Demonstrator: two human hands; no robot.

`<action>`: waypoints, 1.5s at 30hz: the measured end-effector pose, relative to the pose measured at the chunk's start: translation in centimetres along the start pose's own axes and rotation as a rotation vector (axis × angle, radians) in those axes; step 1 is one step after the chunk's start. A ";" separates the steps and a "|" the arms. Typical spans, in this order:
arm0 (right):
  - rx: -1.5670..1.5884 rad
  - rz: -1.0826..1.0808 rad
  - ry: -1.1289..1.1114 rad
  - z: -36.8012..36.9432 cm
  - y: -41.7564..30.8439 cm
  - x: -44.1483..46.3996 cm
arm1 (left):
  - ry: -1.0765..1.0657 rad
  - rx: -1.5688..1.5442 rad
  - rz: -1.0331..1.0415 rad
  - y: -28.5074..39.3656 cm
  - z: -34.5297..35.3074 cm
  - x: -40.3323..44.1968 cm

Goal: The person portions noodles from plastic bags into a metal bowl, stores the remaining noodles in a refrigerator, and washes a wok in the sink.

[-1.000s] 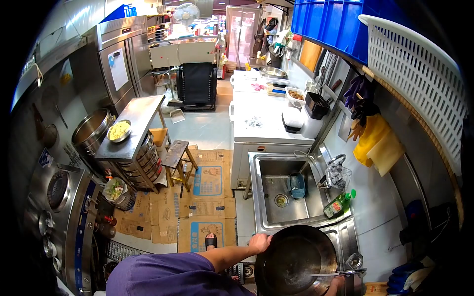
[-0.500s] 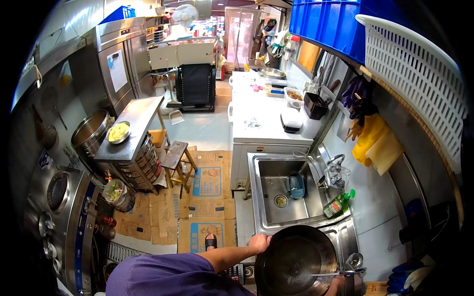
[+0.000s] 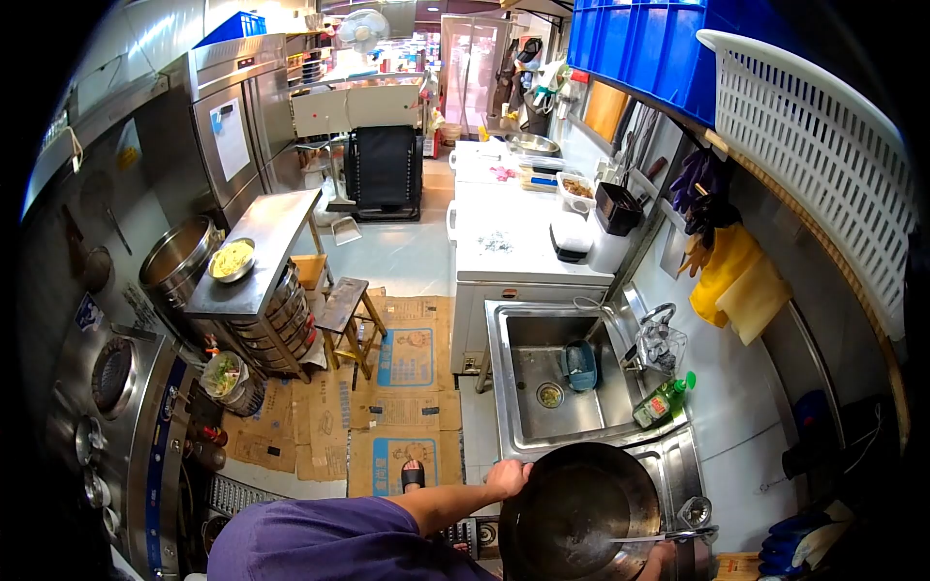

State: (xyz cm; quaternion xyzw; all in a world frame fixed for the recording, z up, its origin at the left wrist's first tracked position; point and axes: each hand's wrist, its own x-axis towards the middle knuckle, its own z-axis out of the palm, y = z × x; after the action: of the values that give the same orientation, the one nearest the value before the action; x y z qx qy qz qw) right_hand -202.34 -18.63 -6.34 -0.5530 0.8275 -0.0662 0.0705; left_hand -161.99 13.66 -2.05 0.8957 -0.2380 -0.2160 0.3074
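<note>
A large dark wok (image 3: 567, 504) is at the bottom right, in front of the sink. My left hand (image 3: 509, 477) is closed on its upper left edge, the arm reaching in from a purple sleeve. At the opposite lower right edge, my right hand (image 3: 659, 560) is partly cut off and seems to grip the wok, though its fingers barely show. Between the hands, a thin stream of water (image 3: 635, 539) runs from a metal faucet (image 3: 693, 534) into the wok. A little shallow liquid glistens on the bottom.
Beyond the wok is a steel sink (image 3: 533, 426) holding a blue-grey container (image 3: 579, 365). A green soap bottle (image 3: 664, 402) stands on its right edge. Left are a stove (image 3: 145, 436), a wooden stool (image 3: 344, 305) and a steel table (image 3: 276, 218) with a bowl of yellow food (image 3: 232, 259). Cardboard (image 3: 407, 407) covers the floor.
</note>
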 end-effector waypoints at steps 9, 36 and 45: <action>0.069 0.033 0.018 1.5 0.6 0.8 | 0.012 0.008 0.020 -0.1 0.1 0.1; 0.220 0.131 -0.091 4.9 3.2 6.1 | 0.015 -0.006 0.030 -0.3 0.3 0.1; 0.141 -0.003 -0.032 1.6 1.8 1.5 | 0.006 -0.005 0.007 0.4 -0.5 -0.3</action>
State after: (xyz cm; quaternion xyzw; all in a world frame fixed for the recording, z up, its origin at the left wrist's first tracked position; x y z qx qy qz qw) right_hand -204.27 -19.43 -8.33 -0.5491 0.8187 -0.1155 0.1221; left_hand -162.05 13.77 -1.39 0.8947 -0.2395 -0.2126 0.3113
